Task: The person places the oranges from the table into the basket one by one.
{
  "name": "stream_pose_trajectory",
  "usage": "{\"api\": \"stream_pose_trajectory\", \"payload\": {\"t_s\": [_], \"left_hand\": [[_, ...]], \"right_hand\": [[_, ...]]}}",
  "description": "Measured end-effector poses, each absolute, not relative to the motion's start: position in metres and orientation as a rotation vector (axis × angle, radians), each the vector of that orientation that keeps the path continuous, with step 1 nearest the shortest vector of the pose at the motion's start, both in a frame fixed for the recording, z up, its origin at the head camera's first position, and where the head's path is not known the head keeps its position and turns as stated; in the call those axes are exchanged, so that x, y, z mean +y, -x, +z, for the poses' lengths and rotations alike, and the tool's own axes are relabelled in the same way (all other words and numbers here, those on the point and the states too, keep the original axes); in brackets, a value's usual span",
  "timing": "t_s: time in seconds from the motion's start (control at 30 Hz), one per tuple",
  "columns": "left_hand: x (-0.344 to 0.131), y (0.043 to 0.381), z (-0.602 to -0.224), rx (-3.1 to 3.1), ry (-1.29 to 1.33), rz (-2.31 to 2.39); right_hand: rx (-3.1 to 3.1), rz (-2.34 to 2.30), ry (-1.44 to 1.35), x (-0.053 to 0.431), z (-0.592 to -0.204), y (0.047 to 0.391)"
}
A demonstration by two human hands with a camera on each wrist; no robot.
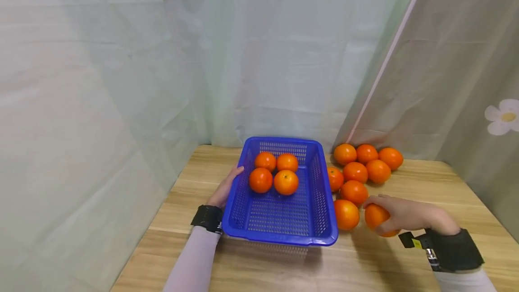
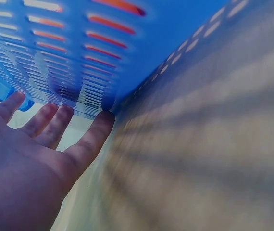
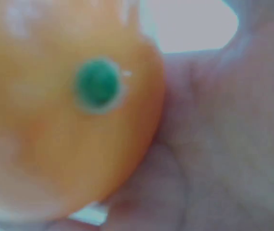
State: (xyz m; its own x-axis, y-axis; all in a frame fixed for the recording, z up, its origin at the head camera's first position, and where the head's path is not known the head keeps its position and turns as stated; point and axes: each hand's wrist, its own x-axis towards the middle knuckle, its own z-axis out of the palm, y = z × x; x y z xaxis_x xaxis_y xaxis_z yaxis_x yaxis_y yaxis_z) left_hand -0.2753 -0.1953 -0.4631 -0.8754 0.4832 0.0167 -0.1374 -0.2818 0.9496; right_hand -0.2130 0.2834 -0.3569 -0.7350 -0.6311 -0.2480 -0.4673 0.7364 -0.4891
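Note:
My right hand (image 1: 409, 213) grips an orange (image 1: 375, 216) beside the others, to the right of the blue basket. Up close in the right wrist view, that orange (image 3: 55, 139) shows a green stem spot, with fingers and palm around its side. The blue plastic basket (image 1: 279, 239) holds several oranges in its far half. At its left side is my left hand (image 1: 225, 190), fingertips at the rim. In the left wrist view the left hand (image 2: 36, 149) reaches with extended fingers to the slotted basket wall (image 2: 151, 33).
More loose oranges (image 1: 355, 172) lie grouped along the basket's right side, reaching toward the back. All of this is on a wood-grain table (image 1: 170, 224). A pale curtain (image 1: 284, 57) hangs right behind the table's far edge.

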Motion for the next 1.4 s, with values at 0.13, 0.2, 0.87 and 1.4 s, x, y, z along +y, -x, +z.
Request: {"api": "stream_pose_trajectory", "payload": {"t_s": [0.13, 0.2, 0.87, 1.4], "left_hand": [[-0.195, 0.275, -0.463, 1.601, -0.416, 2.195], [-0.195, 0.274, -0.463, 1.597, -0.42, 2.193], [-0.194, 0.273, -0.462, 1.588, -0.429, 2.194], [-0.193, 0.274, -0.462, 1.63, -0.455, 2.199]], "right_hand": [[2.661, -0.611, 0.921, 0.282, -0.349, 0.216], [2.733, -0.629, 0.974, 0.28, -0.348, 0.218], [2.907, -1.11, 0.936, 0.239, -0.34, 0.242], [2.826, -1.095, 0.897, 0.184, -0.334, 0.253]]}}
